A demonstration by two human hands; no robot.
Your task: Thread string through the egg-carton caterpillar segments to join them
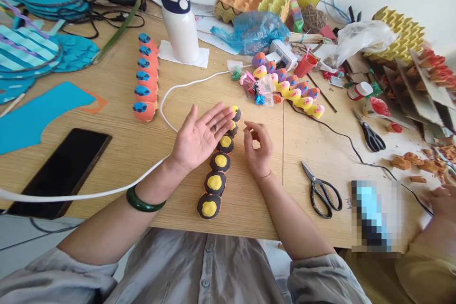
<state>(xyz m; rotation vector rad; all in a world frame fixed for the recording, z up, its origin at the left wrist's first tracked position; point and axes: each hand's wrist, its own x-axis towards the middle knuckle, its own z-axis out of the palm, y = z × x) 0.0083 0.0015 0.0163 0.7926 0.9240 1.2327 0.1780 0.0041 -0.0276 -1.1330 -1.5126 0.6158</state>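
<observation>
My left hand [203, 135] is stretched out flat, palm up, over the upper part of an egg-carton strip [214, 183]. A small dark speck shows on its fingers; I cannot tell what it is. The strip's cups carry black rounds with yellow discs on top, and the farthest cup looks yellow with a dark dot. Just right of the strip my right hand [259, 147] is closed in a pinch, thumb against forefinger. Whatever may be between those fingertips is too small to make out. My left fingers partly cover the far cups.
An orange strip with blue tops [145, 78] stands left, near a white bottle [178, 19] and a black phone [62, 171]. Yellow and purple strips [285, 85] lie at back right. Black scissors [322, 192] rest at right, near another person's hand [443, 199]. A white cable [164, 104] crosses the table.
</observation>
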